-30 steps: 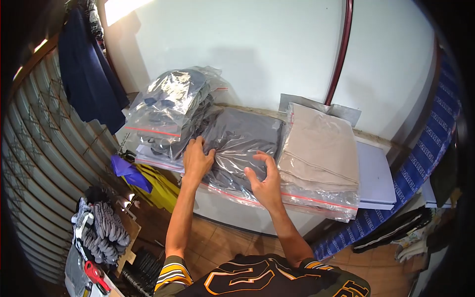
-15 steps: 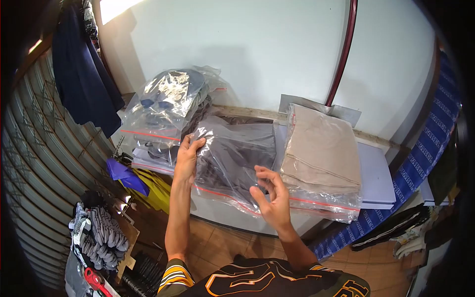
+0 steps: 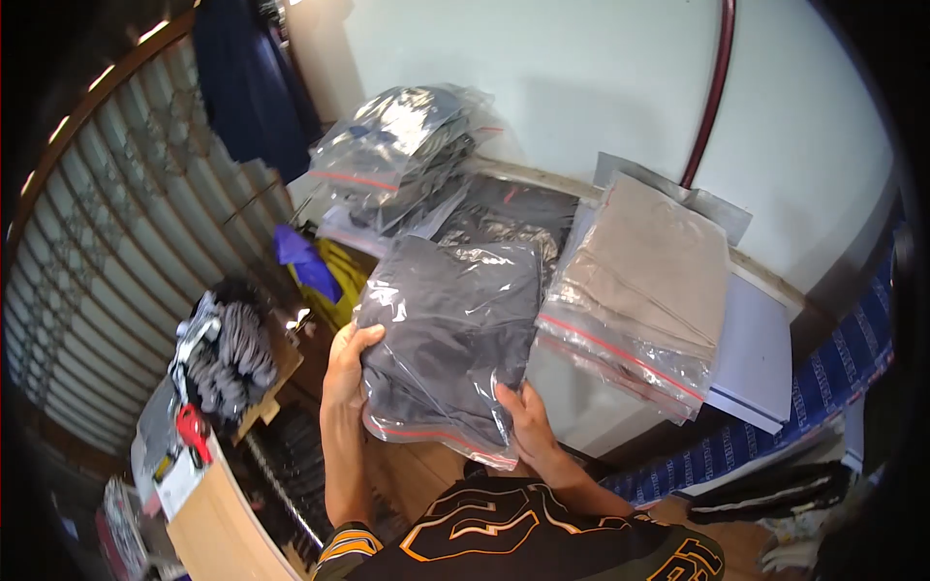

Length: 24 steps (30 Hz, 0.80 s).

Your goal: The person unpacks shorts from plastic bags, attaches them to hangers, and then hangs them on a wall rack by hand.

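A dark grey folded garment in a clear zip bag [image 3: 450,339] is held up in front of me, its red zip strip along the near edge. My left hand [image 3: 347,373] grips the bag's left side, thumb on top. At the lower right corner, my right hand [image 3: 526,418] pinches it with the thumb above and fingers partly hidden beneath. Behind it lies another bagged dark garment [image 3: 513,213]. To the right sits a stack of bagged beige garments [image 3: 649,266], red strips facing me.
Further bagged clothes [image 3: 397,145] are piled at the back left. White boards [image 3: 760,358] stick out under the beige stack. A bundle of grey gloves [image 3: 232,358] and a red-handled tool [image 3: 192,431] are at the left. A dark red pole [image 3: 712,97] leans on the wall.
The bagged dark grey garment has been lifted off the surface towards me. My right hand, apart from the bag before, now grips its corner. The view has turned leftward.
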Each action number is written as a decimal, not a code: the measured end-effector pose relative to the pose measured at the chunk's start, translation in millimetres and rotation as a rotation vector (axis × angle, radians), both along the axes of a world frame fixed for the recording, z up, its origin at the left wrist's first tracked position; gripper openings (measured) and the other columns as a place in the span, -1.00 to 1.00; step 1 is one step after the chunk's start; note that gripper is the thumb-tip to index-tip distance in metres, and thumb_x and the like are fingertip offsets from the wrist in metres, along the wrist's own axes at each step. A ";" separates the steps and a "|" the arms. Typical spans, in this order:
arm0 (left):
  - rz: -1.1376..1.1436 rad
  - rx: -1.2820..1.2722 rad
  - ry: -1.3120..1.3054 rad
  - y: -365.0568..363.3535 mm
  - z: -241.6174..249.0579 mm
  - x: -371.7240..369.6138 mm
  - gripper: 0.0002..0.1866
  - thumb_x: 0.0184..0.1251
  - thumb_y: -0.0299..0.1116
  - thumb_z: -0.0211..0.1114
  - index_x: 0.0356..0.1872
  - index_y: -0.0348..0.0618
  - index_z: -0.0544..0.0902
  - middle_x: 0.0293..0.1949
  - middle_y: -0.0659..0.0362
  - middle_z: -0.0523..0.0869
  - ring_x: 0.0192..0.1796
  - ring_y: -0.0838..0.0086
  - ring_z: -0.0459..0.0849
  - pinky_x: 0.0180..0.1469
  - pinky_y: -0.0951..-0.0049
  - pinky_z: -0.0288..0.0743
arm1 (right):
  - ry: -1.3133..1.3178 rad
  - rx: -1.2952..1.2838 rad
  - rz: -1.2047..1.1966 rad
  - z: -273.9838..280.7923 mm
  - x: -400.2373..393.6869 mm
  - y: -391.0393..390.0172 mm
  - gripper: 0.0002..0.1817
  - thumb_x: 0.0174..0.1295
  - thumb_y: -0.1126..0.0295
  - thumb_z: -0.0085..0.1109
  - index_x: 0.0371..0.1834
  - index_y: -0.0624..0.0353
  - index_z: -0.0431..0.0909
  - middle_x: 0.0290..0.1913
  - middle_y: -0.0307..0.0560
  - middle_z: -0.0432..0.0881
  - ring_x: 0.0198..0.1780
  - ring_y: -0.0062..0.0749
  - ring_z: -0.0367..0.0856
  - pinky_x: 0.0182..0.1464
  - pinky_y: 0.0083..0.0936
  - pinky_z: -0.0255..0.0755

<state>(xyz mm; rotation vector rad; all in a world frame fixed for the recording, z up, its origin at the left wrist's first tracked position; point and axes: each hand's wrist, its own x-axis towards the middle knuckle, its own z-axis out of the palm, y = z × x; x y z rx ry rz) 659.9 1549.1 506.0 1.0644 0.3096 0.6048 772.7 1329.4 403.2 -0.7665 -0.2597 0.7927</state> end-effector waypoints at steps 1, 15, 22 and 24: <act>0.046 -0.010 0.009 -13.7 -8.7 -14.2 -0.68 0.23 -0.48 0.26 0.00 -0.38 0.57 -0.17 0.07 0.74 -0.26 0.49 0.74 -0.13 0.48 0.64 | -0.169 -0.113 0.002 12.2 2.9 -6.6 -0.54 0.28 0.43 0.31 0.21 0.21 0.42 0.02 -0.20 0.58 -0.04 -0.60 0.53 0.01 -0.55 0.46; 0.582 0.048 0.361 -249.7 -92.5 -173.2 -0.60 0.07 -0.66 0.36 0.01 -0.31 0.64 -0.17 0.21 0.75 -0.18 0.59 0.68 -0.03 0.53 0.56 | -0.547 -0.254 0.682 -27.9 -38.2 -103.0 -0.50 0.22 0.59 0.24 0.27 0.30 0.44 -0.01 -0.20 0.65 -0.03 -0.57 0.58 0.06 -0.57 0.47; 0.798 -0.055 0.460 -344.0 -127.1 -261.0 -0.53 0.05 -0.66 0.38 0.08 -0.33 0.62 -0.14 0.18 0.76 -0.15 0.58 0.68 0.01 0.53 0.55 | -0.573 -0.320 1.019 -57.7 -112.8 -134.4 -0.61 0.23 0.55 0.25 0.15 0.26 0.52 -0.08 -0.19 0.66 -0.06 -0.55 0.61 0.06 -0.55 0.47; 0.848 -0.055 0.493 -365.0 -130.6 -289.1 -0.53 0.06 -0.65 0.38 0.09 -0.33 0.62 -0.15 0.17 0.76 -0.16 0.58 0.68 -0.02 0.52 0.56 | -0.598 -0.300 1.119 -64.4 -138.8 -135.3 -0.59 0.23 0.55 0.24 0.17 0.27 0.51 -0.05 -0.19 0.65 -0.04 -0.53 0.60 0.08 -0.54 0.47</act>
